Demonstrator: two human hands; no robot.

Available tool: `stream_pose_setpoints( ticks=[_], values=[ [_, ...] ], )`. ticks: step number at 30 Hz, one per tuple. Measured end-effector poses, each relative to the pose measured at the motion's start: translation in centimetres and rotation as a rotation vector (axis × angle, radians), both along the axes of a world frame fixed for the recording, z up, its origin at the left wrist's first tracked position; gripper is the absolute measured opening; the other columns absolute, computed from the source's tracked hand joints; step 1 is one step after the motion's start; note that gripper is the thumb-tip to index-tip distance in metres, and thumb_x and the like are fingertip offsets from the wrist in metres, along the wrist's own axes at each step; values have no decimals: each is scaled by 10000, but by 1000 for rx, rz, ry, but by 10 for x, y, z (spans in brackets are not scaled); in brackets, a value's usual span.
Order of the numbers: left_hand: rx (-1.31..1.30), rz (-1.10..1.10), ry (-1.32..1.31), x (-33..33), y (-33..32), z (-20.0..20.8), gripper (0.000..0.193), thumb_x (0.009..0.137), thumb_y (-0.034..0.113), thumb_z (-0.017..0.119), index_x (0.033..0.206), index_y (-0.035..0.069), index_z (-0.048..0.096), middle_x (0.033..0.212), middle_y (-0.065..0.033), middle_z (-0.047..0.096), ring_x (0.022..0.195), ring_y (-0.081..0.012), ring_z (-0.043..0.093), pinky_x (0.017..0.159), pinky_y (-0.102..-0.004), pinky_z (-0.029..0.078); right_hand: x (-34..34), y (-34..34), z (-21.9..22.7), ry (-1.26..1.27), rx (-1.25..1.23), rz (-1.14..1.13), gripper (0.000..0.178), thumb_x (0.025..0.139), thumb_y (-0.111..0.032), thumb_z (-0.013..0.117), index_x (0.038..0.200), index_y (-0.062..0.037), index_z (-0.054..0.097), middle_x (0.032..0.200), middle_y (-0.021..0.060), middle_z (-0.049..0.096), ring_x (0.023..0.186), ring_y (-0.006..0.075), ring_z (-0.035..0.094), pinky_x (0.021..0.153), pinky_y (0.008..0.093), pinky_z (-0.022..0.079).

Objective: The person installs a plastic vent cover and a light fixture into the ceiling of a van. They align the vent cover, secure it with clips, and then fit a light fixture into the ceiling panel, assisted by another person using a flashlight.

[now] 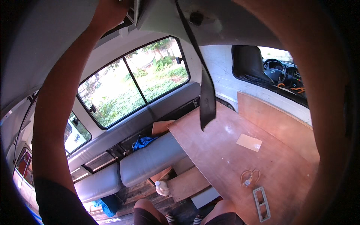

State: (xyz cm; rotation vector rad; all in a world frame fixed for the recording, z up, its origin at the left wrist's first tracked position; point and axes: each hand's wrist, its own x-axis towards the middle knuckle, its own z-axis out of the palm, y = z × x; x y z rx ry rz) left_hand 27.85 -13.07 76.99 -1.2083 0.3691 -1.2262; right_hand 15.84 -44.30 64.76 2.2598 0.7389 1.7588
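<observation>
My left hand (112, 12) is raised to the ceiling at the top edge of the view, against a pale slotted fitting (134, 11). Its fingers are mostly cut off or hidden there, so their grip does not show. My right forearm (296, 26) arches up along the right side and leaves the picture at the top; the hand itself is out of sight. A dark strap (207, 97) dangles from the ceiling between my arms. Below, on a brown wooden board (210, 138), lie a grey rectangular frame (261, 204), a small looped cord (247, 182) and a tan card (249, 143).
Grey padded bench seats (150, 161) run under the side window (135, 78) of a van. A white jug (162, 188) and loose wooden boards (189, 183) lie near my knees. Blue cloth (143, 142) rests by the bench. A steering wheel (275, 71) shows through the partition opening.
</observation>
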Motion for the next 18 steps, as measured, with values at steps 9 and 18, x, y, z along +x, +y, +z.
stream_pose_setpoints(
  ticks=[9, 18],
  values=[
    [-617, -306, 330, -2, -21, -14, 226, 975, 198, 629, 1128, 59, 721, 1132, -193, 712, 1017, -334, 721, 907, -425, 582, 3, 16, 3, 45, -111, -130, 193, 909, -195, 694, 1025, -48, 742, 1006, 162, 754, 923, 305, 746, 808, 478, 584],
    [-1050, -631, 1187, -14, -29, -16, 342, 916, 107, 736, 1213, -20, 625, 1075, -134, 732, 1015, -225, 657, 922, -417, 529, 19, 39, 12, -344, -123, -173, 229, 971, -184, 597, 1124, -39, 689, 1146, 120, 688, 1049, 263, 643, 880, 410, 471]
  ],
)
